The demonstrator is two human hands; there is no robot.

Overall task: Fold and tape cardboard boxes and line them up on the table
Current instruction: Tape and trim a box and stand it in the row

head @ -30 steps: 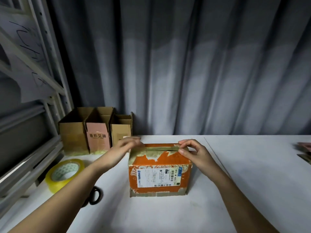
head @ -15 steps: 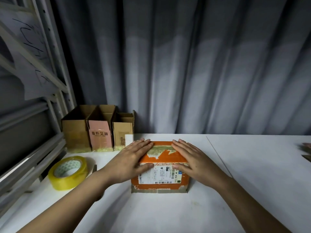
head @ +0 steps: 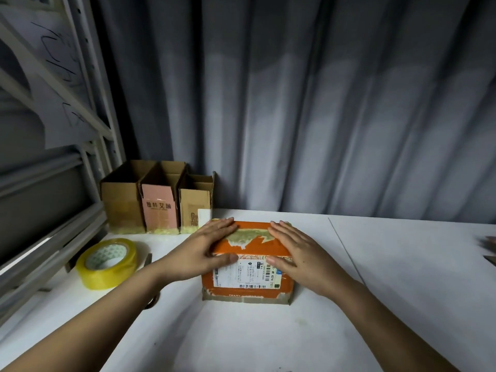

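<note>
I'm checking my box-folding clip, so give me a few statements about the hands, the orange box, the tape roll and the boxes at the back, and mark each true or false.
1. Both hands, left hand and right hand, lie flat on the orange box. True.
2. The left hand grips the yellow tape roll. False: the roll sits untouched on the table, left of the box.
3. Three open cardboard boxes stand at the back left. True.
4. The orange box bears no label. False: a white shipping label is on it.
</note>
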